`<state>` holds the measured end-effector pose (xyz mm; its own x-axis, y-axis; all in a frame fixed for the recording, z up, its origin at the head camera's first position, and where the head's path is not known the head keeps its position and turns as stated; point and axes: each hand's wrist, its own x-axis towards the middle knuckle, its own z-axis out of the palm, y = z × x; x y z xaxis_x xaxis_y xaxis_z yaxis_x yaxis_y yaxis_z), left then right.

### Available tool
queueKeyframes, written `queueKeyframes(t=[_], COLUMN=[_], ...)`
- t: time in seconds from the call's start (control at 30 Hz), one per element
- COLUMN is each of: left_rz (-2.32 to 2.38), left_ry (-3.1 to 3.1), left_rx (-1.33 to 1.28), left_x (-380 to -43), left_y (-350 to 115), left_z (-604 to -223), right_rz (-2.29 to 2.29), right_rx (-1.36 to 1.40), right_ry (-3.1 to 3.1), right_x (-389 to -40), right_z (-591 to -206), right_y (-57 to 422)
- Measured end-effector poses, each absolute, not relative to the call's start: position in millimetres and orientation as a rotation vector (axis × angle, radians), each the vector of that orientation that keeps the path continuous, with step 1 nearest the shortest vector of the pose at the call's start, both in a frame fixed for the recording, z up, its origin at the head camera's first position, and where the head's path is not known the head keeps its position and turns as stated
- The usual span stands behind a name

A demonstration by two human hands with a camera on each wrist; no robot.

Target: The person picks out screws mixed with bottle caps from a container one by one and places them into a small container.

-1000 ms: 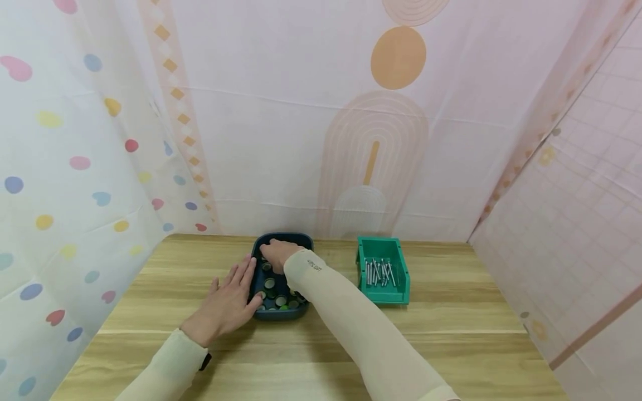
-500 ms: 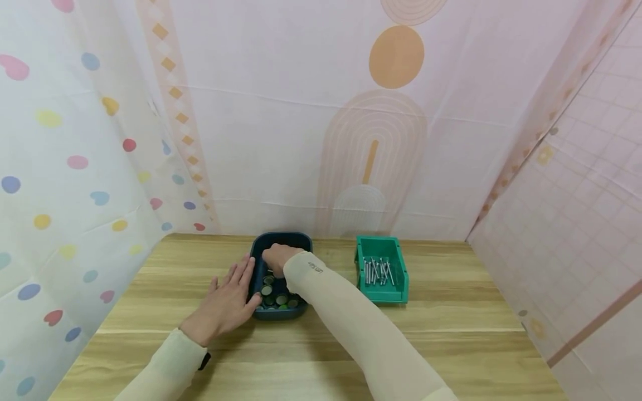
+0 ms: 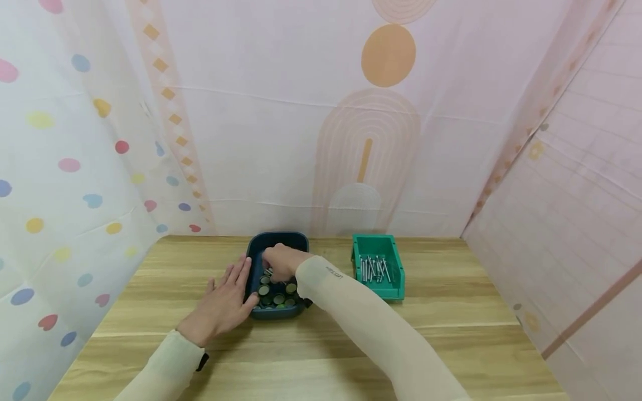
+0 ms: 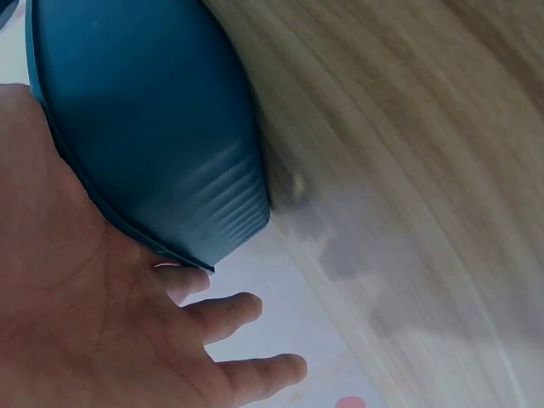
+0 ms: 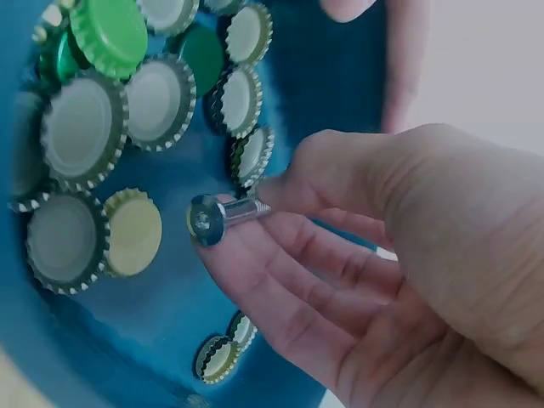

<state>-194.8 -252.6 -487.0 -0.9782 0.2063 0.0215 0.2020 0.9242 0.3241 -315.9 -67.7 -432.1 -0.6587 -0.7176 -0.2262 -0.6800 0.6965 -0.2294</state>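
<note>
My right hand reaches down into a dark blue box that holds many bottle caps. Between its thumb and index finger it pinches a short metal bolt with a flat round head, held over the caps in the right wrist view. Most of the caps lie with their pale insides up, and a bright green one shows its top. Along the box's left side rests my left hand, fingers extended and touching the rim. In the left wrist view its palm lies against the rim.
To the right of the box stands a green open-front bin holding several long metal bolts. Both containers sit near the back edge of the wooden table. Patterned curtains enclose the back and sides.
My right hand has shifted slightly to the right and nearer inside the box, and some caps under it have moved. The left hand stays in place. The head view has turned slightly right.
</note>
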Motion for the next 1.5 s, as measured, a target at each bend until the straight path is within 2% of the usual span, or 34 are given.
queueKeyframes(t=[0.77,1.27,1.5], left_rz=[0.506,0.489,0.478], left_ry=[3.075,3.088,3.098], left_rx=[0.311,0.312,0.304], left_x=[-194,-195,-194], left_y=[-253,-251,-251], left_z=[-488,-488,-486], right_rz=[-0.658,-1.085,-1.102], right_rx=[-0.95,-0.862,-0.834], right_ry=[2.637,2.401,2.423], right_x=[-298,-294,-288], right_z=[-428,-424,-418], right_y=[-24,14,23])
